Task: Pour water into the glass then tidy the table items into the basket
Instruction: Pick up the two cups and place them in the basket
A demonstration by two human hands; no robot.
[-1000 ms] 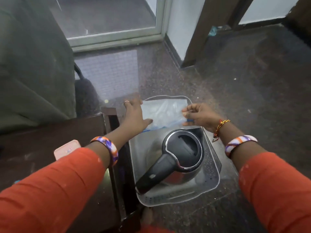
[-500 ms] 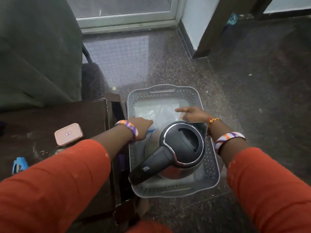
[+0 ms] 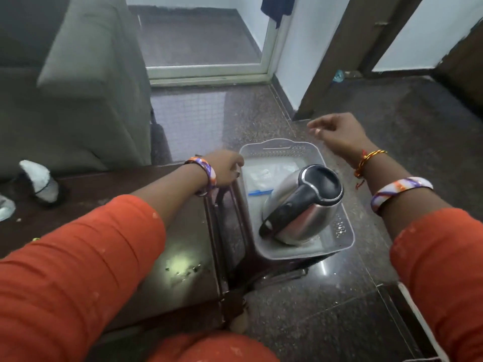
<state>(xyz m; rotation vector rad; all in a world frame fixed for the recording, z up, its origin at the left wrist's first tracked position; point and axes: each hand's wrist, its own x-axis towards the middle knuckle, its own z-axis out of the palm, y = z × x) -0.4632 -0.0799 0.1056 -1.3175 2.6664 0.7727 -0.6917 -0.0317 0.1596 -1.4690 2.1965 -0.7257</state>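
Observation:
A grey perforated basket (image 3: 277, 150) sits on the floor against the right end of the dark wooden table (image 3: 109, 189). Inside it a steel kettle (image 3: 305, 218) with a black handle and lid lies tilted. Behind the kettle lies a clear zip bag (image 3: 266, 176) with a blue strip. My left hand (image 3: 224, 167) hovers at the basket's left rim by the table corner, fingers loosely curled, holding nothing. My right hand (image 3: 337, 134) is raised above the basket's far right corner, empty, fingers relaxed.
A dark cup with something white on top (image 3: 39, 184) stands at the table's left, beside a clear object (image 3: 5, 209) at the frame edge. Behind the table is a grey sofa (image 3: 86, 82). Dark stone floor (image 3: 392, 126) spreads to the right.
Both hands have let go of the zip bag and lifted out of the basket. The left drew back to the rim, the right rose up and away. The view tilted upward.

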